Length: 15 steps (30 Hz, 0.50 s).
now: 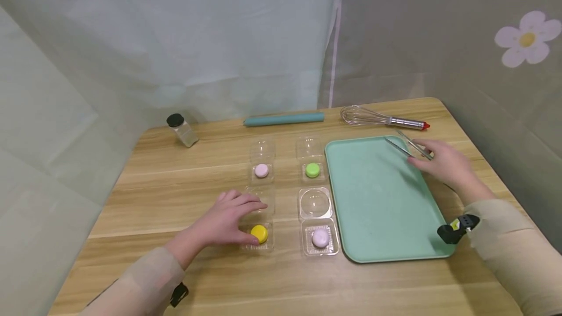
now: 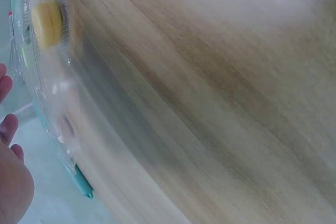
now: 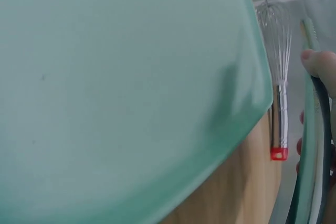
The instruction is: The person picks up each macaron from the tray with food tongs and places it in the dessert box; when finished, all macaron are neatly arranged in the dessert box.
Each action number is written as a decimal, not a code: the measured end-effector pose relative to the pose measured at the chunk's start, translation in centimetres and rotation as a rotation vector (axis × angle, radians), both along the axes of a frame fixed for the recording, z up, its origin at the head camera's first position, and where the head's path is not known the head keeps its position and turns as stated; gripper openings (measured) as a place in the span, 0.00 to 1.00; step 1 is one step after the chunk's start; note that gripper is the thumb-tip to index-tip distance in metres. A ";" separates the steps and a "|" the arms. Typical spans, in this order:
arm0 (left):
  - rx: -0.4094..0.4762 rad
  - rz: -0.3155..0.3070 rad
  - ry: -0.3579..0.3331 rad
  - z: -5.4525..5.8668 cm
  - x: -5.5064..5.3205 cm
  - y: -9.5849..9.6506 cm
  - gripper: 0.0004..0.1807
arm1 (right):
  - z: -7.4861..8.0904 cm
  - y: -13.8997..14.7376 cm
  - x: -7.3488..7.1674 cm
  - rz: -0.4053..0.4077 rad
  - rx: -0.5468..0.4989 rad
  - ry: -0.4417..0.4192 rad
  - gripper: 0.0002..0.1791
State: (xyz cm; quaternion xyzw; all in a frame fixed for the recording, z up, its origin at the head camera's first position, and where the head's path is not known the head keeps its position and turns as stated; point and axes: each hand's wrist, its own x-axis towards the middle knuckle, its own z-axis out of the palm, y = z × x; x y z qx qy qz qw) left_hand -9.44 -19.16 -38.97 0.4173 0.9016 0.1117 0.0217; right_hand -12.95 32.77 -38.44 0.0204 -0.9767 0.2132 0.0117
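Observation:
My left hand (image 1: pixel 230 216), fingers spread, hovers over a clear plastic box (image 1: pixel 269 244) with a yellow macaron (image 1: pixel 259 233) inside; the thumb tip overlaps the macaron's edge in the head view. In the left wrist view the yellow macaron (image 2: pixel 47 23) shows through the box wall, with fingertips at the left edge. My right hand (image 1: pixel 445 162) grips metal tongs (image 1: pixel 417 146) above the far right part of a mint-green tray (image 1: pixel 377 199). The tongs' tips are apart with nothing between them. Other lidded boxes hold a pink macaron (image 1: pixel 261 170), a green macaron (image 1: pixel 312 170) and a lilac macaron (image 1: pixel 320 238).
Along the table's back edge lie a teal roll (image 1: pixel 283 119) and a whisk (image 1: pixel 382 117) with a red-tipped handle. A black-capped jar (image 1: pixel 183 130) is at the back left. Cloth walls (image 1: pixel 228 38) enclose the wooden table (image 1: pixel 175 194).

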 end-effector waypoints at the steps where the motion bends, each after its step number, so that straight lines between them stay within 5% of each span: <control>1: 0.001 -0.001 0.001 0.0 0.0 0.1 0.43 | -0.1 0.1 0.0 -0.016 -0.001 0.002 0.38; 15: 0.040 0.039 -0.072 0.3 -0.2 1.2 0.43 | -2.0 1.4 0.6 -0.173 0.036 -0.009 0.41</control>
